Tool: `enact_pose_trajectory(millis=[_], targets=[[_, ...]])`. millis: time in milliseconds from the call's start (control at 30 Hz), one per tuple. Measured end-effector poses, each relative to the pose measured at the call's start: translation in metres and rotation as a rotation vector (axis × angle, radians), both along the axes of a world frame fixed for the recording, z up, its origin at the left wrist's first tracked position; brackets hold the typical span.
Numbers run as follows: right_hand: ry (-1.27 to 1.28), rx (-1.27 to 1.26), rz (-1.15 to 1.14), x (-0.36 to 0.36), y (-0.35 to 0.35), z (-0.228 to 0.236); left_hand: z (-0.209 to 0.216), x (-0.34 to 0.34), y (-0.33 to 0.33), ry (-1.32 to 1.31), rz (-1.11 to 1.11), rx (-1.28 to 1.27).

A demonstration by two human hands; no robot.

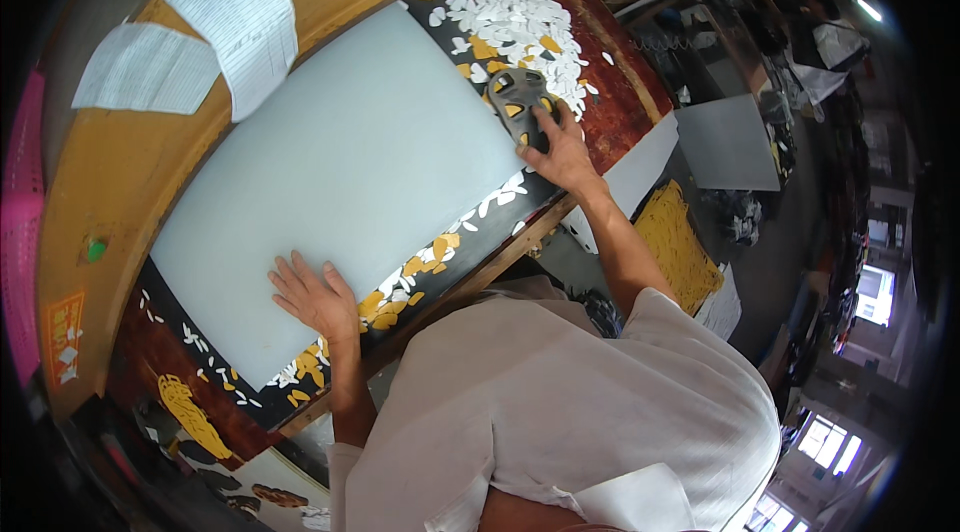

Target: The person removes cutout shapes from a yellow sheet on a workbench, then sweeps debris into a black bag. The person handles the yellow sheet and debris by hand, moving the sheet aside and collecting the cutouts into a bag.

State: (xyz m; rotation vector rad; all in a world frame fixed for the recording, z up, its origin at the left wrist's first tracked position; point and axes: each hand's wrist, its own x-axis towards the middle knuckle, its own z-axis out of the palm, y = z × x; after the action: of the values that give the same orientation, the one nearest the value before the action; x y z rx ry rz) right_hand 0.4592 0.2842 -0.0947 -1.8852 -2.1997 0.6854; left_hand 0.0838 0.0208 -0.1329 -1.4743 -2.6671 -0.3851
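Observation:
My left hand [315, 300] lies flat, fingers spread, on a large pale grey-white board [350, 152]. Past the board's right end, my right hand [565, 157] grips the near edge of a dark grey, sole-shaped piece [526, 95] with several cut-outs. Thumb and fingers close on its rim; yellow shows through some openings. Just beyond that piece is a heap of small white offcuts [515, 17], with a few yellow ones mixed in. More white and yellow scraps [435, 254] are strewn on the black surface along the board's near edge.
A yellow machine beam [110, 192] arches over the far side, with written paper sheets [240, 22] on it. Dark red worktop [625, 97] shows at both ends. Yellow cut-out sheets lie at lower left [190, 417] and right [675, 247]. A grey panel [728, 144] stands farther right.

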Motion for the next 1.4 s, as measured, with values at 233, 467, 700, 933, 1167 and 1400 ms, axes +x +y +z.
enact_pose_trajectory(millis=[233, 467, 700, 933, 1167, 1400], targets=[[-0.181, -0.004, 0.257, 0.015, 0.000, 0.001, 0.007, 0.023, 0.005, 0.068, -0.054, 0.011], [0.033, 0.095, 0.296, 0.035, 0.004, -0.004, -0.002, 0.021, 0.003, 0.117, -0.032, 0.022], [0.969, -0.456, -0.164, 0.078, 0.051, 0.041, -0.002, 0.021, 0.003, 0.155, -0.066, 0.061], [2.635, -0.725, -0.717, 0.114, 0.025, 0.012, -0.005, 0.020, 0.002, 0.146, -0.033, 0.036], [2.632, -0.753, -0.621, 0.151, 0.021, -0.017, -0.003, 0.021, 0.004, 0.140, -0.033, 0.026], [2.370, -0.801, -0.624, 0.185, 0.053, -0.003, -0.004, 0.020, 0.005, 0.132, -0.025, 0.022]])
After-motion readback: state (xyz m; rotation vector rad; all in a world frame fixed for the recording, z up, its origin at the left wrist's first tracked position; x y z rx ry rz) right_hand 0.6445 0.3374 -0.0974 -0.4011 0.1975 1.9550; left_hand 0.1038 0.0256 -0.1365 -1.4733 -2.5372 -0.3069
